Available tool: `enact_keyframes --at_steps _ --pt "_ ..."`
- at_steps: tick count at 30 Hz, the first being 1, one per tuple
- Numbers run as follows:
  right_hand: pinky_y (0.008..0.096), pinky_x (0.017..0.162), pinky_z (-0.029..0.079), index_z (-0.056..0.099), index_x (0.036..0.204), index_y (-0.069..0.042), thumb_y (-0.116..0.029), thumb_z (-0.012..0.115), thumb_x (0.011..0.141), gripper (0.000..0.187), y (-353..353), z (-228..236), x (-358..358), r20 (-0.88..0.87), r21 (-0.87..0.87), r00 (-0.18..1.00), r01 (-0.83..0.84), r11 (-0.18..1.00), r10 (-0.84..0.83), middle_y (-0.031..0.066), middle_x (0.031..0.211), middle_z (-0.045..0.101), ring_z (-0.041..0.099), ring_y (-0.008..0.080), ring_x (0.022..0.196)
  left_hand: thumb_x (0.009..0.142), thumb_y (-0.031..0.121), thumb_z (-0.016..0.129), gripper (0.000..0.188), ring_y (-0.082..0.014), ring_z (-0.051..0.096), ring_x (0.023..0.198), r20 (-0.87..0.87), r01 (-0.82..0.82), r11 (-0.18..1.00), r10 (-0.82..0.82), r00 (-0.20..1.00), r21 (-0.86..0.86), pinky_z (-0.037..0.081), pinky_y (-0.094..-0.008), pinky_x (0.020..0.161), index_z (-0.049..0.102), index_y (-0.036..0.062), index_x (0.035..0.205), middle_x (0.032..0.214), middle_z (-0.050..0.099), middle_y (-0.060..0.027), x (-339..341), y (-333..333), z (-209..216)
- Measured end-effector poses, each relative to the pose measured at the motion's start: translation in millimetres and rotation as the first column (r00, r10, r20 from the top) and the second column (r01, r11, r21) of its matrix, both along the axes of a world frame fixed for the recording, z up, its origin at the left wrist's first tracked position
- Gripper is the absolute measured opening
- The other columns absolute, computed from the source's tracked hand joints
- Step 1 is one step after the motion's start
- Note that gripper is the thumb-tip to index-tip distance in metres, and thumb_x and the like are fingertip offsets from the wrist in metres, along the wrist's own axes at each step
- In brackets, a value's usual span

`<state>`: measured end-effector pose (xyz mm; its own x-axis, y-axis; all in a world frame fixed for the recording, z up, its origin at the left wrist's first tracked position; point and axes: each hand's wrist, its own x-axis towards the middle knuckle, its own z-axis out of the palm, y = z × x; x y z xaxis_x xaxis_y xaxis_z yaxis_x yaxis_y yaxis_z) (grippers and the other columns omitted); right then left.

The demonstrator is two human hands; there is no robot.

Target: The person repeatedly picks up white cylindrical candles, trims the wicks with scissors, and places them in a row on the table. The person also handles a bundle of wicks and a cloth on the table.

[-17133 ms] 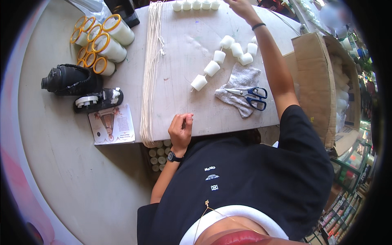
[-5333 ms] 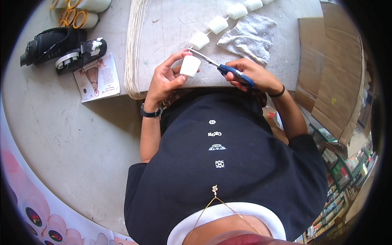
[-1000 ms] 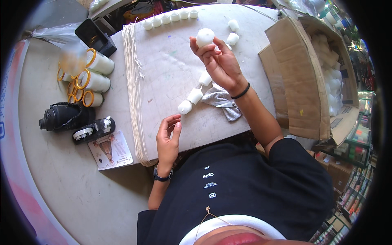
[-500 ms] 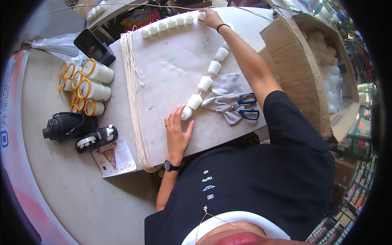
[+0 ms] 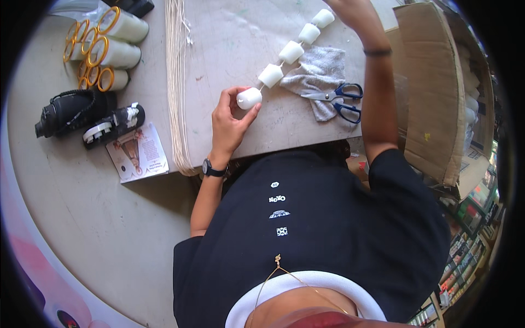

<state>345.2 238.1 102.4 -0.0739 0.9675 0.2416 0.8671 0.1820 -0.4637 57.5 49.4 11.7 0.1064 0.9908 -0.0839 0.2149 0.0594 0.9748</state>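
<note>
The white votive candle (image 5: 250, 99) mid-frame sits clasped inside your left hand (image 5: 231, 121); your right hand's (image 5: 350, 12) grip, cropped up top, I can't tell.

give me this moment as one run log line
left hand: curled around nearest white candle | right hand: partly out of frame, hold unclear | scissors: partly on grey cloth

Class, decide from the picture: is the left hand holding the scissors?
No: the left hand grips a white candle, while the scissors lie partly on a grey cloth.
</note>
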Motion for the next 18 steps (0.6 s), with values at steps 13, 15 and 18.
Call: enact_keyframes --at_steps 13,15,18 --pt "0.0443 0.089 0.048 0.06 0.112 -0.002 -0.001 0.068 0.075 0.038 -196 -48 44 0.187 -0.313 0.969 -0.099 0.945 0.163 0.016 0.106 0.061 0.058 0.0354 0.103 0.099 0.012 0.051 0.054 -0.0319 0.062 0.118 0.81 0.194 0.931 0.152 0.567 -0.31 0.051 -0.0347 0.105 0.034 -0.0064 0.146 0.132 0.052 -0.0211 -7 -15 0" --pt "0.0436 0.089 0.047 0.06 0.114 -0.002 -0.004 0.067 0.075 0.039 -195 -48 49 0.144 -0.327 0.967 -0.153 0.933 0.209 0.0165 0.102 0.061 0.057 0.0346 0.103 0.104 0.019 0.035 0.053 -0.0367 0.058 0.123 0.813 0.208 0.928 0.145 0.564 -0.31 0.049 -0.0344 0.109 0.028 -0.0094 0.148 0.138 0.049 -0.0254 -7 -17 -3" --pt "0.0416 0.083 0.049 0.06 0.115 -0.002 -0.008 0.066 0.076 0.039 -197 -43 58 0.097 -0.363 0.952 -0.239 0.901 0.292 0.0155 0.097 0.062 0.059 0.035 0.09 0.106 0.015 0.037 0.051 -0.0355 0.056 0.126 0.788 0.186 0.93 0.148 0.597 -0.316 0.049 -0.0317 0.11 0.026 -0.0084 0.149 0.139 0.049 -0.0252 -5 -21 1"
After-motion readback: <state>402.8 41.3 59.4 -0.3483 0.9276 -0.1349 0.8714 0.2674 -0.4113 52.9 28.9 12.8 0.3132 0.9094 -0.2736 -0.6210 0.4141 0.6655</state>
